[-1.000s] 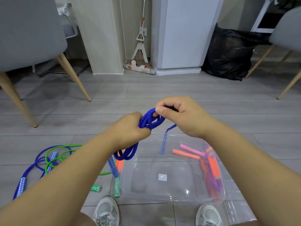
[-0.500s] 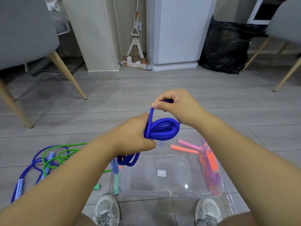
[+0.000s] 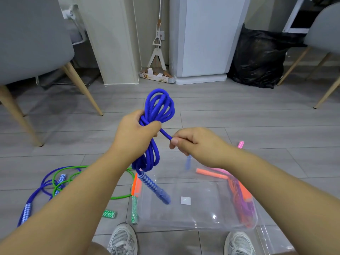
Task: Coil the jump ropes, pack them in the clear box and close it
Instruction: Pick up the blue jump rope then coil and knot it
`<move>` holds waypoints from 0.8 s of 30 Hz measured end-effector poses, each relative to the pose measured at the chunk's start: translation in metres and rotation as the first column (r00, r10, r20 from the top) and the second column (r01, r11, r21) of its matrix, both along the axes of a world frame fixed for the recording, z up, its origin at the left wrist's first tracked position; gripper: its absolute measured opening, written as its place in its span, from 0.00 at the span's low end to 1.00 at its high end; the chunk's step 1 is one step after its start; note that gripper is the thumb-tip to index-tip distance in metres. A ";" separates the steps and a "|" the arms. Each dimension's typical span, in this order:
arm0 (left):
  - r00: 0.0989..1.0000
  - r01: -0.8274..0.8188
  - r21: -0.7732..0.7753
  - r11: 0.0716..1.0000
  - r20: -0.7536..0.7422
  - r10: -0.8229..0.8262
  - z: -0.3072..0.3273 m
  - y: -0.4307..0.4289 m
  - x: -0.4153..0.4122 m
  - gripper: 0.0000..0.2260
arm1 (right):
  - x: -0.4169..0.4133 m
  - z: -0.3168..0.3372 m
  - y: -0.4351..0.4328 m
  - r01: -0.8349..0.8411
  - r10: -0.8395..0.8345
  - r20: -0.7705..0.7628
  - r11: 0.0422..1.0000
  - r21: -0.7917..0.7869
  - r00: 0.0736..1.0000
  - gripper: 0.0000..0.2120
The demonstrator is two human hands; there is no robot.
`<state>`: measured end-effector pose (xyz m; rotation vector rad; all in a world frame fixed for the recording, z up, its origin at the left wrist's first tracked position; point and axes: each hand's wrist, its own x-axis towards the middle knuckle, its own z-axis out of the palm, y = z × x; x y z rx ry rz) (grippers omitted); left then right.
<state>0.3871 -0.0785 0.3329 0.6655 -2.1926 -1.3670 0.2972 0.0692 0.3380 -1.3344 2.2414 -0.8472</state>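
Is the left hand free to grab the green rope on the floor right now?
Probably not: the left hand is closed around the blue rope coil. The green rope lies uncovered on the floor.

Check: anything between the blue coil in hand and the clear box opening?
Nothing visible blocks it. The blue rope coil, gripped by the left hand, hangs above the clear box, which is open; orange and pink ropes fill only its right side.

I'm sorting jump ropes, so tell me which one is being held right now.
The thick blue rope, bunched in loops in the left hand, its tail pinched by the right hand. The thinner blue rope and green rope lie loose on the floor.
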 end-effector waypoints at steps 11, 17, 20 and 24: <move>0.897 0.123 -0.252 0.960 0.441 0.001 -0.020 -0.007 -0.005 0.09 | -0.004 0.001 0.003 -0.070 0.057 -0.169 0.995 -0.076 0.984 0.08; 0.770 0.463 -0.328 0.823 0.608 -0.191 -0.017 0.001 -0.003 0.13 | -0.015 0.003 -0.012 -0.076 0.009 -0.252 0.964 -0.255 0.968 0.05; 0.738 0.573 -0.410 0.710 0.635 -0.229 -0.018 0.007 -0.004 0.15 | -0.018 0.003 -0.017 -0.020 -0.045 -0.218 0.957 -0.289 0.975 0.04; 0.786 0.568 -0.348 0.746 0.499 -0.365 -0.013 0.010 0.000 0.09 | -0.029 0.001 -0.015 0.193 -0.208 -0.024 0.938 -0.287 0.978 0.10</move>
